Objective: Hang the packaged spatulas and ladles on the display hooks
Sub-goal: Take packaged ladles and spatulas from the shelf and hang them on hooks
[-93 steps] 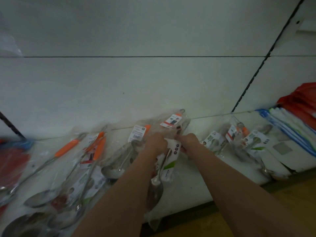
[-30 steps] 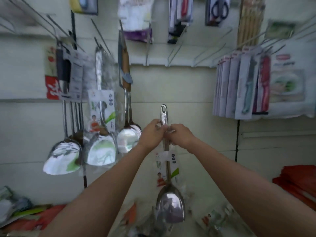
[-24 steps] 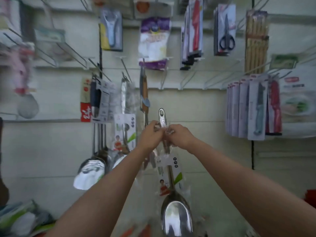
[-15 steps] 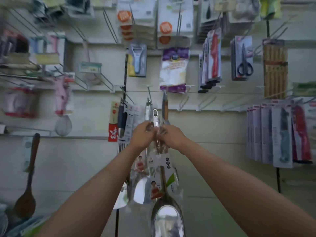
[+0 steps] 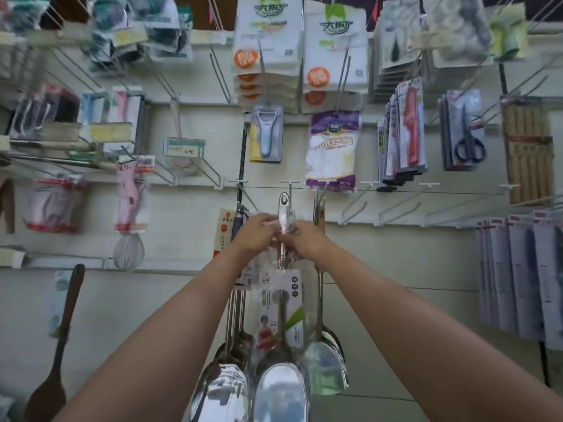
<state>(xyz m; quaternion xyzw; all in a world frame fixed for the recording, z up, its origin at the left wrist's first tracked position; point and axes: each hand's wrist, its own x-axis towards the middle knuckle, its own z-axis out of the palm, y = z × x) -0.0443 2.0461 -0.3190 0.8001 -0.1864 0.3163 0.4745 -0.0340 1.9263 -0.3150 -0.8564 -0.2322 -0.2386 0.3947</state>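
Nearest us hangs the broad polished blade of the packaged steel spatula (image 5: 281, 388), which we hold upright in front of the display wall. We judge it top-light and bottom-heavy: a stiff metal tool that will swing from its blade, wrapped in a thin, slick plastic sleeve with a printed card (image 5: 281, 312) partway up. The best hold seems to be high on the handle, just below the hanging hole, where the metal is firm under the film.

That is where our hands are. Our left hand (image 5: 254, 234) and right hand (image 5: 306, 239) meet at the upper handle, fingers curled and pinching it and the crinkled plastic from either side, close together.

Beyond them, the handle's slotted end (image 5: 284, 204) rises just beside a white display hook (image 5: 290, 190); whether the hole is on it we cannot tell. Other steel spatulas (image 5: 324, 370) already hang alongside.
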